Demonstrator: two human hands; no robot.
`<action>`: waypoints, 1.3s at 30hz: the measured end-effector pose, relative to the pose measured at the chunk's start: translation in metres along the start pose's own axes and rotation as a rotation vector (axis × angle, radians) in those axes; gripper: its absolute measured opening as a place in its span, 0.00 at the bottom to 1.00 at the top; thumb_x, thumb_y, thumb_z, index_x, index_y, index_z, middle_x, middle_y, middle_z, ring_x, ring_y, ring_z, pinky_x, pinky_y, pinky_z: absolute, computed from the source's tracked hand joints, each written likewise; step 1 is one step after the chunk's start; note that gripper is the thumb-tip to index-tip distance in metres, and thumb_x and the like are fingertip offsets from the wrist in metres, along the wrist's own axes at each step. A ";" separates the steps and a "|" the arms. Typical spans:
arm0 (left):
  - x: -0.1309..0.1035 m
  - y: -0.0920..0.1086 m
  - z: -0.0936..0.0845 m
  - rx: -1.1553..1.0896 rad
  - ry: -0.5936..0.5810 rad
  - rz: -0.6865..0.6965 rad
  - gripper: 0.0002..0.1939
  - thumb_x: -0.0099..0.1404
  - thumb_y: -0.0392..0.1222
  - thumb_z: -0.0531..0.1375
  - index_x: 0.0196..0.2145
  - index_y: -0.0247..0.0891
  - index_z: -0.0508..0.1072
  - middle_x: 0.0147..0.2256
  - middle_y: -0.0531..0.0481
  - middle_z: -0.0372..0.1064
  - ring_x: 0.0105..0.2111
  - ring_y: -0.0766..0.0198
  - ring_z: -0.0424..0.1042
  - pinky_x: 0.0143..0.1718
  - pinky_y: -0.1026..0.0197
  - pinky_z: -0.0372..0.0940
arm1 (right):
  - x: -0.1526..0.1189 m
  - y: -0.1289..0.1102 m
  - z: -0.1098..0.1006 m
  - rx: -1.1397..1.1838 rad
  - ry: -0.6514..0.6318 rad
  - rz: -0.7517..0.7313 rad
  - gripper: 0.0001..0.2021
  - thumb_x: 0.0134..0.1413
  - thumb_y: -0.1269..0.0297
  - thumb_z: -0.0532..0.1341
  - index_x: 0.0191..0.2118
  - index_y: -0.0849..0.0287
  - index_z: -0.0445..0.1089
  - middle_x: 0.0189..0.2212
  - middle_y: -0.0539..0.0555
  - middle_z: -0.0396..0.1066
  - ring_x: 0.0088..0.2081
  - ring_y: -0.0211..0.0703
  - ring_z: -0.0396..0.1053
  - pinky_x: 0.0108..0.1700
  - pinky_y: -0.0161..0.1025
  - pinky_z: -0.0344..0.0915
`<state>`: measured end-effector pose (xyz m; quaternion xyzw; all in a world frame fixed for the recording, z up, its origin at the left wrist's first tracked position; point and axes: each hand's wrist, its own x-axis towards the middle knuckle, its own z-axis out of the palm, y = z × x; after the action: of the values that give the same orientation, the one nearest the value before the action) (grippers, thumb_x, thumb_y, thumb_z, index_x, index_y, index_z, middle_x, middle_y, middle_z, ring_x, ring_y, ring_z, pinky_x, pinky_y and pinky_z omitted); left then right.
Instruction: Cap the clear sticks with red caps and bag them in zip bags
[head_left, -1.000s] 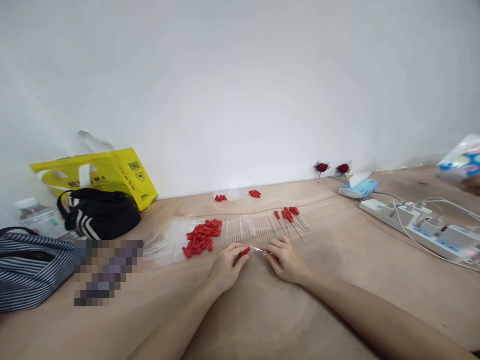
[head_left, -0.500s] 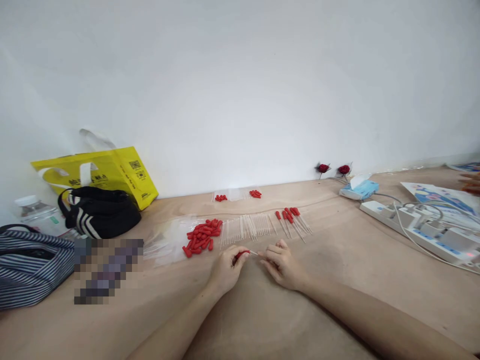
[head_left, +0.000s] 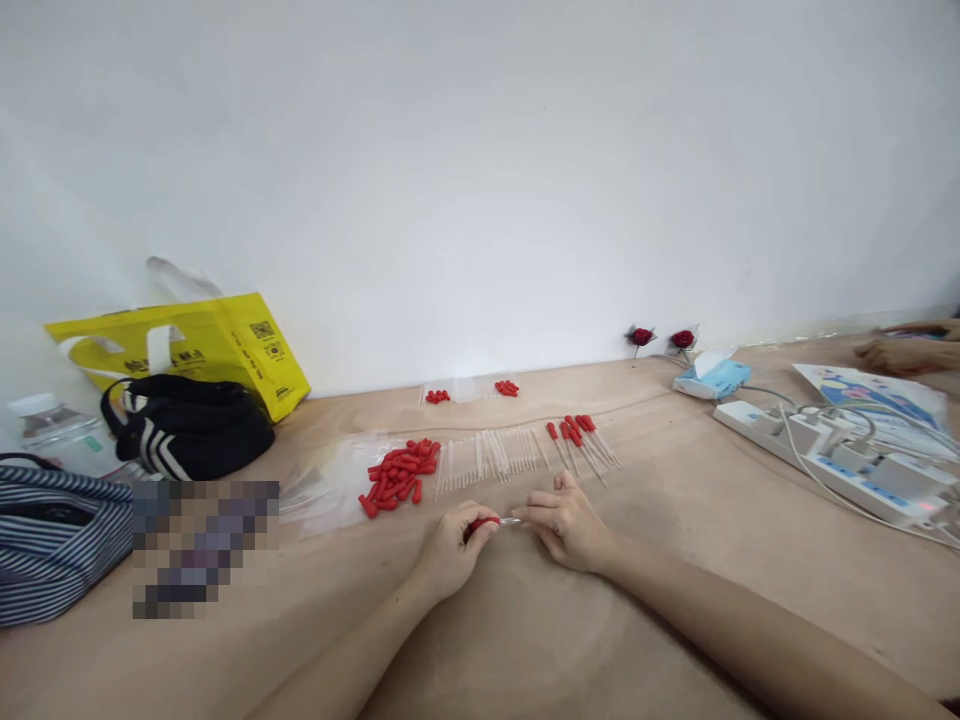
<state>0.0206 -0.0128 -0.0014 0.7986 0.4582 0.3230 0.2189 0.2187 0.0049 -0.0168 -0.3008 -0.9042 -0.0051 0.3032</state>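
Observation:
My left hand (head_left: 455, 548) pinches a red rubber bulb (head_left: 484, 523) near the middle of the table. From the bulb a thin clear tube (head_left: 511, 520) runs right into the fingertips of my right hand (head_left: 564, 524), which are closed on it. Beyond my left hand lies a pile of red bulbs (head_left: 397, 475), partly on clear plastic bags (head_left: 326, 490). A row of clear tubes (head_left: 491, 455) is laid out to the right of the pile. Farther right, several tubes with red bulbs on their ends (head_left: 581, 435) lie together.
Small groups of red bulbs (head_left: 507, 388) lie by the wall. At left are a yellow bag (head_left: 277, 370), black pouch (head_left: 217, 430) and striped bag (head_left: 67, 540); at right, a power strip (head_left: 840, 465), tissues (head_left: 711, 376) and another person's hand (head_left: 900, 355).
The view has shifted slightly. My hands still hold the bulb and tube, now a little lower in view. The other person's hand and forearm have come farther in at the right edge.

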 end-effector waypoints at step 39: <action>0.011 -0.040 -0.026 0.308 0.306 -0.073 0.08 0.57 0.40 0.53 0.31 0.37 0.71 0.24 0.52 0.66 0.27 0.62 0.67 0.30 0.62 0.62 | 0.015 0.066 -0.007 -0.229 0.212 0.927 0.09 0.51 0.66 0.51 0.37 0.59 0.65 0.31 0.52 0.71 0.34 0.42 0.66 0.38 0.38 0.48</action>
<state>-0.0175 0.0175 -0.0062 0.7472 0.5588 0.3582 0.0338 0.2489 0.0661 -0.0142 -0.7010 -0.6328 0.0004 0.3289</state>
